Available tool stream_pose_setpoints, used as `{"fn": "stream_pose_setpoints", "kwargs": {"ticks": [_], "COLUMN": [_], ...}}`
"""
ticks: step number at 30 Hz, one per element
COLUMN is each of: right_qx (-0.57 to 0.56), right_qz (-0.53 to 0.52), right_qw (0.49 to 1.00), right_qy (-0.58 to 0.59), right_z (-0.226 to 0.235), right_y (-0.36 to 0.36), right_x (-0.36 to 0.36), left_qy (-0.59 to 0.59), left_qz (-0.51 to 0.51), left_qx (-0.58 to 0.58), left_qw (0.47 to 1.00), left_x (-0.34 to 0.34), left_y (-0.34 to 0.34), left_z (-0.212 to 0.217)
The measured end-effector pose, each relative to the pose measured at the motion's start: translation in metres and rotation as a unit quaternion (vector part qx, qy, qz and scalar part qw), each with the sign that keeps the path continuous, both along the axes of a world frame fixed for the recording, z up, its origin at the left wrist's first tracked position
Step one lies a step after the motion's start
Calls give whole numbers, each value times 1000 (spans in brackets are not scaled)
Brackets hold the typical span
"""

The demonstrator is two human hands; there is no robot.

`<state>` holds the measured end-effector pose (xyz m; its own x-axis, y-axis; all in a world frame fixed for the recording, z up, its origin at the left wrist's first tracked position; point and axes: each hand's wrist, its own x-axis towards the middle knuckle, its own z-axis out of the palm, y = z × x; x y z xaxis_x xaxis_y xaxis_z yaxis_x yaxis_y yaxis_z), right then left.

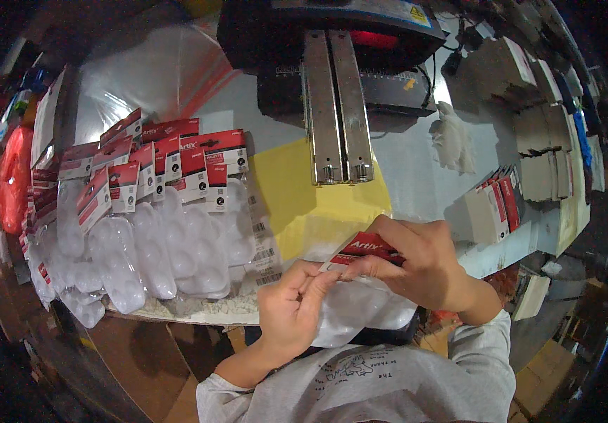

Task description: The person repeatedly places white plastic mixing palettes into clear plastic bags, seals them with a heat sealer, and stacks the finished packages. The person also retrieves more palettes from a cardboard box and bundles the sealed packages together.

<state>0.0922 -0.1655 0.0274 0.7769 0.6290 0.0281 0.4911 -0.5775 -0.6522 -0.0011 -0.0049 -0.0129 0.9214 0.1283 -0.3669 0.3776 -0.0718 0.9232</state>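
Close in front of my body, both hands grip a folded red-and-white header card [367,247] at the top of a clear bag. A white plastic paint palette [360,314] with rounded wells hangs in that bag below the card. My left hand [288,310] pinches the card's left end between thumb and fingers. At the other end, my right hand [417,264] has its thumb on the near face and its fingers curled over the top. To the left lies a heap of bagged palettes [117,261] with similar cards.
A black machine [332,42] with two metal rails [339,106] stands at the back, reaching toward me over a yellow sheet [286,190]. On the right are a small stack of header cards [491,211], larger card stacks [543,155] and crumpled white plastic [452,137]. Barcode labels [267,261] lie beside the heap.
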Motion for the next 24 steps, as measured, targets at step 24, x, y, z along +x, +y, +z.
{"fn": "stream_pose_setpoints", "kwargs": {"ticks": [24], "right_qx": [224], "right_qz": [-213], "right_qw": [796], "right_qy": [521], "right_z": [-42], "right_y": [-22], "right_x": [13], "left_qy": [-70], "left_qz": [109], "left_qx": [135], "left_qw": [982], "left_x": [35], "left_y": [5], "left_z": [-26]}}
